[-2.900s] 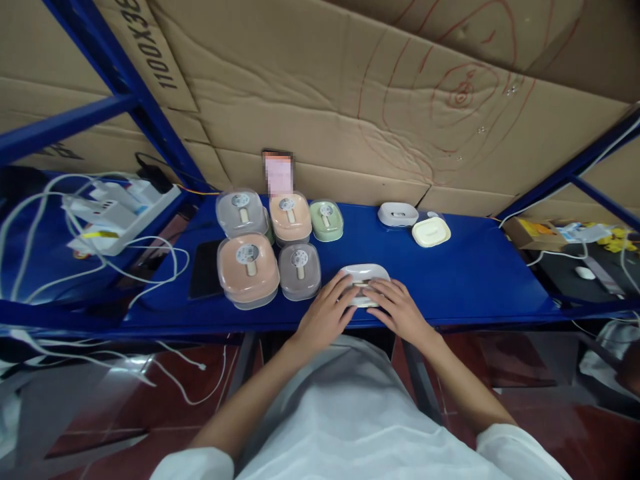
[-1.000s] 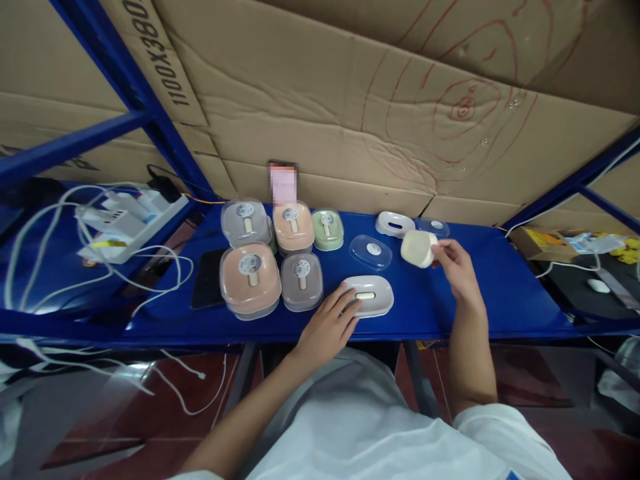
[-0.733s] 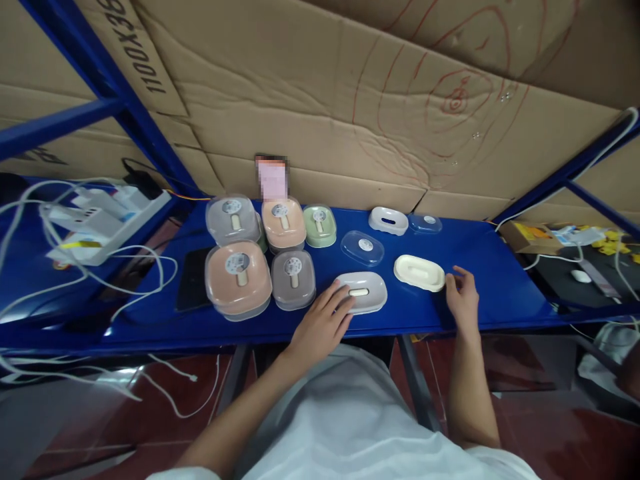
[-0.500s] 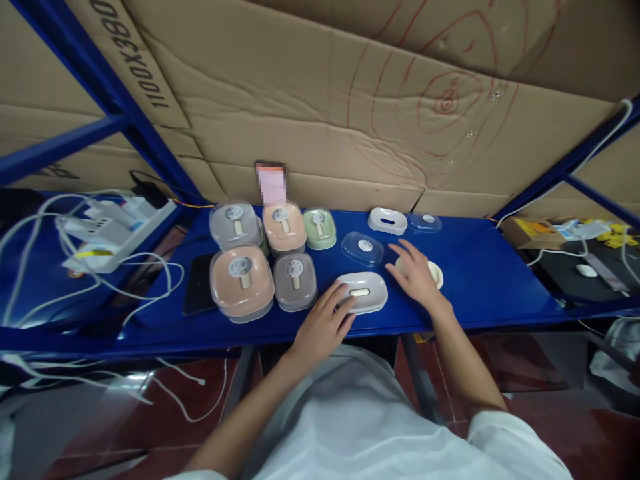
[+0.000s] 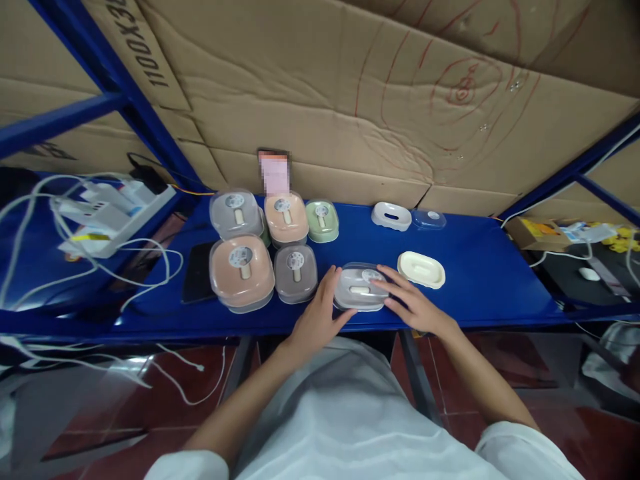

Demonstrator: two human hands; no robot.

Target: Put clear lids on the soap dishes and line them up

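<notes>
A pale grey soap dish (image 5: 361,300) lies near the front edge of the blue table, a clear lid (image 5: 359,272) with a round label over it. Whether the lid is fully seated I cannot tell. My left hand (image 5: 320,312) grips the dish's left end, thumb along the front and fingers at the side. At the right end, my right hand (image 5: 413,303) holds the lid with its fingertips. Right of it lies a cream oval dish part (image 5: 421,269).
Several lidded boxes, including a peach one (image 5: 242,270), a grey one (image 5: 296,273) and a green one (image 5: 323,221), stand at left. Behind are a white slotted tray (image 5: 392,217) and another clear lid (image 5: 429,219). A power strip (image 5: 117,227) with cables lies far left.
My right hand has brought the clear lid from behind the grey dish onto it. My left hand has shifted to the dish's left end. The view has tilted slightly.
</notes>
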